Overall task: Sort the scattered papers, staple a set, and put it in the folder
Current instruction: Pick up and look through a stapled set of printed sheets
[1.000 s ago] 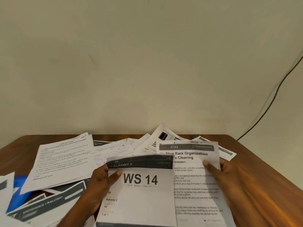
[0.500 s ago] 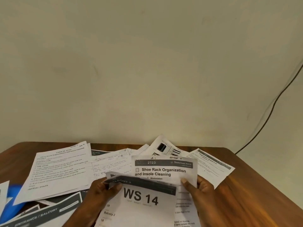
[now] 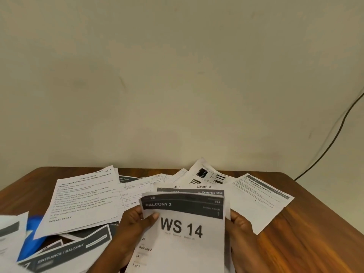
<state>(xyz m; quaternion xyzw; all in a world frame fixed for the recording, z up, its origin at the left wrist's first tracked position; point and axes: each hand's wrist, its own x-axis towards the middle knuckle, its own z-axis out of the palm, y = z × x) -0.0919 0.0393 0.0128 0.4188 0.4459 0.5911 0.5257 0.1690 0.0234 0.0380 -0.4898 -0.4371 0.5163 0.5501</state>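
I hold a small stack of sheets upright in front of me. The front sheet (image 3: 183,243) reads "BALCONY 2" and "WS 14". A second sheet (image 3: 197,191) with a dark header shows just above it. My left hand (image 3: 134,225) grips the stack's left edge with the thumb on the front sheet. My right hand (image 3: 241,231) grips the right edge from behind. Loose printed papers (image 3: 82,200) lie scattered over the wooden table (image 3: 307,239). A blue folder (image 3: 33,239) peeks out under papers at the left. No stapler is in view.
An "Organize Napkins" sheet (image 3: 260,200) lies at the right of the pile, near bare wood. A sheet with shelf drawings (image 3: 204,174) leans at the back edge. A black cable (image 3: 332,134) runs down the wall at the right.
The "WS 14" sheet has slid up and right over the "Shoe Rack Organization" sheet, which is now almost covered. My right hand shifted from that sheet's face to the stack's right edge.
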